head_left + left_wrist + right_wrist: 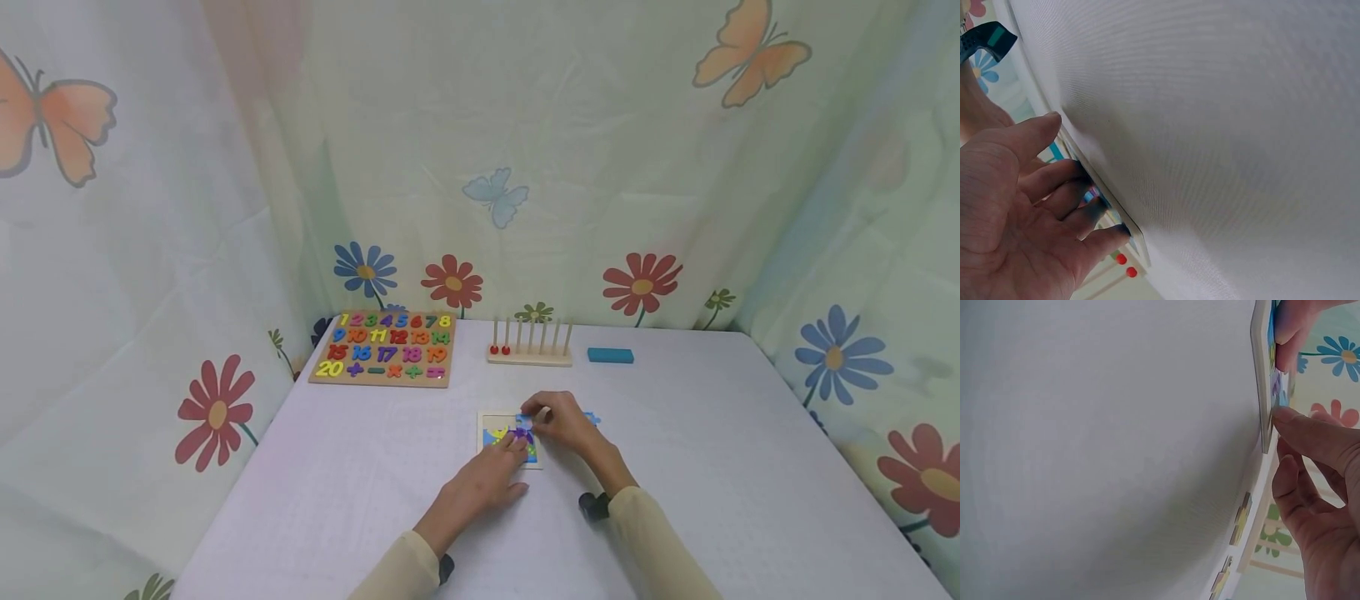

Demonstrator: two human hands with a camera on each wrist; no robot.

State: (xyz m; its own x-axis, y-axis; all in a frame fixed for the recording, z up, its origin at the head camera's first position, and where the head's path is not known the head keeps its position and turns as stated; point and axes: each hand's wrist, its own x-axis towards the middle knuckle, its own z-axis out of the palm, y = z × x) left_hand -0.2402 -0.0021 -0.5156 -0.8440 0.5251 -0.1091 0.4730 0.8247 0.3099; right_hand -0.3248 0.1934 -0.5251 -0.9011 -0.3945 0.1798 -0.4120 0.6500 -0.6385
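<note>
A small jigsaw puzzle in a wooden tray (pixel 480 435) lies on the table, partly filled with blue, yellow and purple pieces. My left hand (pixel 483 482) rests on the tray's near part with fingers extended, covering some of the picture. In the left wrist view its fingertips (pixel 1124 230) lie over the tray's edge. Above the upper right corner, my right hand (pixel 564 419) pinches a light blue puzzle piece (pixel 524 422) between thumb and fingers. The right wrist view shows the right thumb (pixel 1291 419) right at the tray's rim.
Loose puzzle pieces (pixel 592 417) lie just right of my right hand, partly hidden by it. Farther back stand a number board (pixel 381 382) at left, a wooden peg rack (pixel 529 359) with two red beads, and a teal block (pixel 611 356). A patterned curtain (pixel 570 250) hangs behind.
</note>
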